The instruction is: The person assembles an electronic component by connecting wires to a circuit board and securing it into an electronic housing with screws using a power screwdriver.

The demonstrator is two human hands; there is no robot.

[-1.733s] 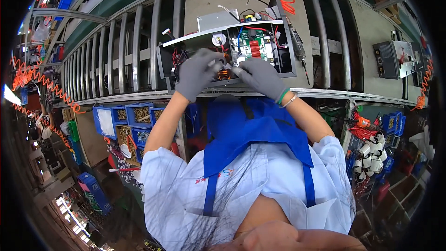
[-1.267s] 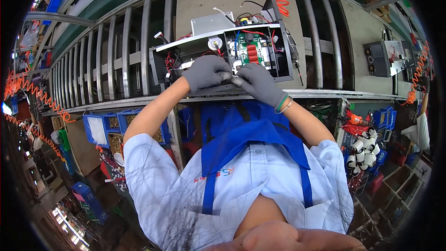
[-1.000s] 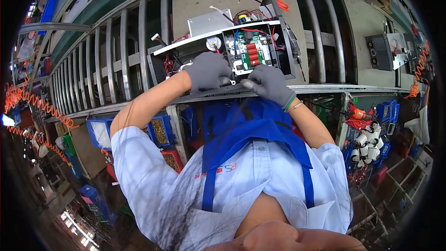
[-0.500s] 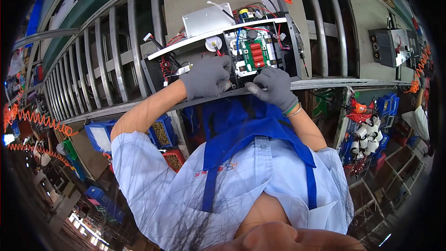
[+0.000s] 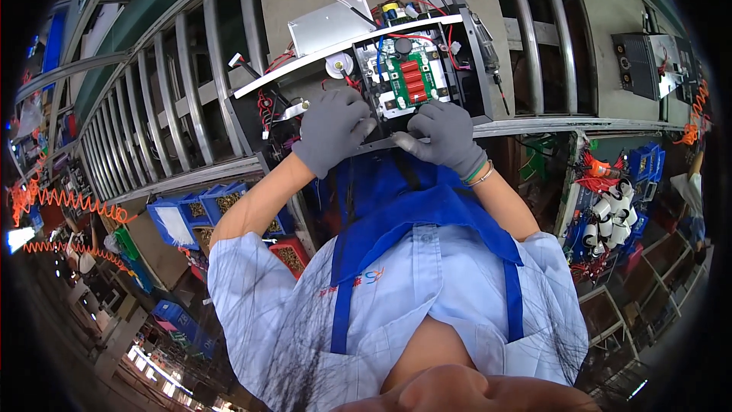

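Observation:
A black metal equipment case (image 5: 477, 69) with no lid lies across the rollers in front of me. Inside sits a green circuit board (image 5: 412, 76) with a row of red parts, beside a round white component (image 5: 338, 65). My left hand (image 5: 335, 128), in a grey glove, is closed over the case's near edge, left of the board. My right hand (image 5: 444, 136), also gloved, is closed at the same edge just below the board, its thumb pointing left. Whatever either set of fingers grips is hidden. Loose red and black wires (image 5: 265, 111) lie in the case's left part.
A silver metal plate (image 5: 328, 27) leans behind the case. Metal rollers (image 5: 217, 69) run to the left; another case (image 5: 652, 65) stands at right. Blue bins (image 5: 194, 212) and a red bin (image 5: 290, 255) sit below the left rail, white cylindrical parts (image 5: 610, 217) at lower right.
My left hand has drawn slightly left and away from the board's edge, its wrist turned more upright. The right hand stays almost in place. The case appears shifted a little left.

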